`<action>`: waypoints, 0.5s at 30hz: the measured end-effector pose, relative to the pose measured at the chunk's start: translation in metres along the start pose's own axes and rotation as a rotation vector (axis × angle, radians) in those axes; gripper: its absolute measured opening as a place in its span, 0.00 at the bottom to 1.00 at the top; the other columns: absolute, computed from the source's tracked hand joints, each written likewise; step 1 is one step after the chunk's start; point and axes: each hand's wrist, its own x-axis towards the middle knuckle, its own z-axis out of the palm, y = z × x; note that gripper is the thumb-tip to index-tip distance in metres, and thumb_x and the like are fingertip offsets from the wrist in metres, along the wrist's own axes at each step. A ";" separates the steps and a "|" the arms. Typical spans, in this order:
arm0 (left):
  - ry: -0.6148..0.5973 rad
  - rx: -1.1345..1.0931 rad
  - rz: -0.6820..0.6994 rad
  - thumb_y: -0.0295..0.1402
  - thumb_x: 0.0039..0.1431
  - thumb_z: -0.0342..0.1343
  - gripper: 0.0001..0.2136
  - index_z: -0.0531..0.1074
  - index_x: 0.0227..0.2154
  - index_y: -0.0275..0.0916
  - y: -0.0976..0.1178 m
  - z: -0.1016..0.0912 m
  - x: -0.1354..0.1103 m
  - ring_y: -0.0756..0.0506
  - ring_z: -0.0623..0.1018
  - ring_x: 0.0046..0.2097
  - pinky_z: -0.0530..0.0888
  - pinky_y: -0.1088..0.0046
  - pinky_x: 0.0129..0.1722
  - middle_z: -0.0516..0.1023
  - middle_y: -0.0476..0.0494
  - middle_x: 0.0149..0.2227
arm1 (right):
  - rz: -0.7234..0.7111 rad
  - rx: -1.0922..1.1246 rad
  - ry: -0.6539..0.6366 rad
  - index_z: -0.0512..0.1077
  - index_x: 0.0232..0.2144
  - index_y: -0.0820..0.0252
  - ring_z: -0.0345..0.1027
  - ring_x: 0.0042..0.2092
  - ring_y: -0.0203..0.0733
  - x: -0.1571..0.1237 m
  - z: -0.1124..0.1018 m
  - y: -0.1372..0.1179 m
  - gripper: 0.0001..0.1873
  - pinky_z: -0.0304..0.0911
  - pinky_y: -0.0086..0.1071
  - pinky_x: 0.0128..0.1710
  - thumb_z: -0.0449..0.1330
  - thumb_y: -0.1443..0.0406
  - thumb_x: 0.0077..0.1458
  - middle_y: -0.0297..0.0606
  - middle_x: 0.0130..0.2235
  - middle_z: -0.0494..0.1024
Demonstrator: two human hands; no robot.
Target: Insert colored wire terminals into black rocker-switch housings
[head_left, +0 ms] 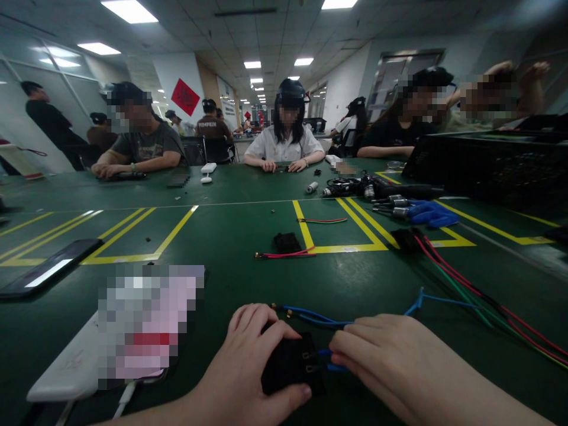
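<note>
My left hand [260, 361] grips a flat black plastic block [293, 367], fingers over its far edge and thumb on the near side. Two small metal-rimmed slots show on the block's right part. Just right of it, my right hand [390, 361] is closed on blue wires [325, 352], which run to the block's right side; whether their ends are seated in it I cannot tell. More blue wire [319, 319] with brass-coloured connector ends lies beyond my hands and emerges past my right hand.
Left of me lie a white power bank [66, 361] with a cable and a dark phone [48, 269]. Ahead are another black block [287, 241], red wires [288, 254], blue-handled tools [430, 213] and a large black case [483, 165]. Several people sit across the green table [235, 231].
</note>
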 end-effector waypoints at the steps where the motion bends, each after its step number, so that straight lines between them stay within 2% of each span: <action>1: 0.001 -0.003 -0.002 0.31 0.46 0.68 0.21 0.72 0.45 0.45 0.000 0.000 0.000 0.33 0.66 0.53 0.64 0.49 0.54 0.69 0.43 0.46 | -0.003 -0.004 0.010 0.68 0.31 0.55 0.67 0.25 0.40 -0.001 0.000 0.000 0.08 0.54 0.34 0.23 0.60 0.74 0.56 0.29 0.28 0.76; 4: 0.011 -0.008 -0.009 0.31 0.46 0.69 0.22 0.72 0.45 0.45 -0.001 0.001 0.000 0.33 0.66 0.53 0.64 0.49 0.54 0.68 0.43 0.47 | -0.025 -0.009 0.074 0.68 0.32 0.56 0.67 0.26 0.40 -0.001 0.000 -0.001 0.08 0.55 0.34 0.24 0.55 0.73 0.61 0.30 0.28 0.75; 8: 0.037 -0.015 0.009 0.32 0.45 0.70 0.22 0.72 0.44 0.46 -0.004 0.002 0.000 0.33 0.66 0.53 0.64 0.49 0.54 0.68 0.44 0.46 | -0.049 -0.012 0.121 0.69 0.33 0.56 0.67 0.26 0.41 -0.002 0.000 -0.002 0.13 0.57 0.35 0.26 0.48 0.71 0.66 0.30 0.28 0.75; 11: 0.050 -0.014 0.007 0.31 0.45 0.70 0.22 0.72 0.44 0.46 -0.005 0.003 -0.001 0.33 0.66 0.53 0.64 0.49 0.53 0.68 0.44 0.46 | -0.034 -0.008 0.097 0.69 0.32 0.56 0.68 0.26 0.41 -0.001 0.001 -0.001 0.08 0.57 0.34 0.25 0.55 0.73 0.61 0.30 0.28 0.76; 15: 0.046 -0.013 0.002 0.31 0.46 0.69 0.21 0.72 0.44 0.46 -0.005 0.003 -0.001 0.33 0.65 0.53 0.64 0.49 0.54 0.68 0.44 0.47 | 0.033 0.018 -0.011 0.68 0.31 0.55 0.70 0.26 0.40 -0.001 0.002 0.001 0.10 0.57 0.34 0.25 0.62 0.75 0.54 0.28 0.28 0.77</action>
